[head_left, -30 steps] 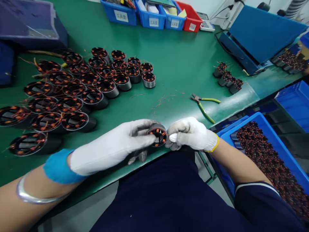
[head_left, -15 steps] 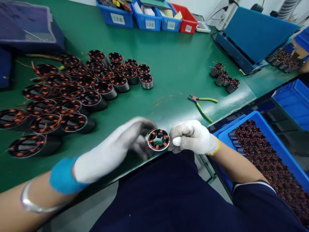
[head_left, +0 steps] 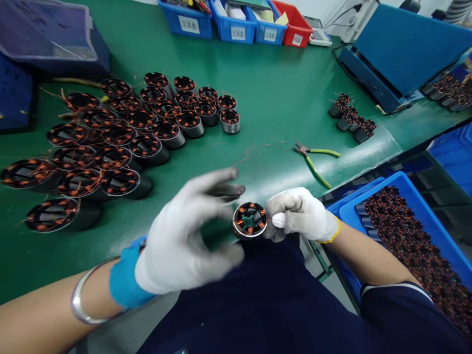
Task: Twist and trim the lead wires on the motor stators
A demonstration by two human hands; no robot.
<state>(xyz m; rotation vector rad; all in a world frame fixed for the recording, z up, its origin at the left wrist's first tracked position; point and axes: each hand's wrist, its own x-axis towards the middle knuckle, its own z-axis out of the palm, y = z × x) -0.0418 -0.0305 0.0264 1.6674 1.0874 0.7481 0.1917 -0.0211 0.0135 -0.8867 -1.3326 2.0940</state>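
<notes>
My right hand (head_left: 300,215), in a white glove, is closed on the rim of a round metal stator (head_left: 250,220) wound with copper wire, held at the table's near edge. My left hand (head_left: 191,236), in a white glove with a blue cuff, is off the stator just to its left, fingers spread and empty, slightly blurred by motion. Several more wound stators (head_left: 121,132) stand in rows on the green table (head_left: 280,93) at the left.
Green-handled pliers (head_left: 313,157) and loose copper wire scraps (head_left: 254,147) lie beyond my hands. A small group of stators (head_left: 352,120) sits at the right. A blue bin of stators (head_left: 416,236) stands lower right. Blue and red bins (head_left: 236,22) line the far edge; a blue machine (head_left: 398,54) is at the back right.
My left hand let go of the stator and drew back with fingers spread. The right hand keeps hold of it, now turned with its open face up.
</notes>
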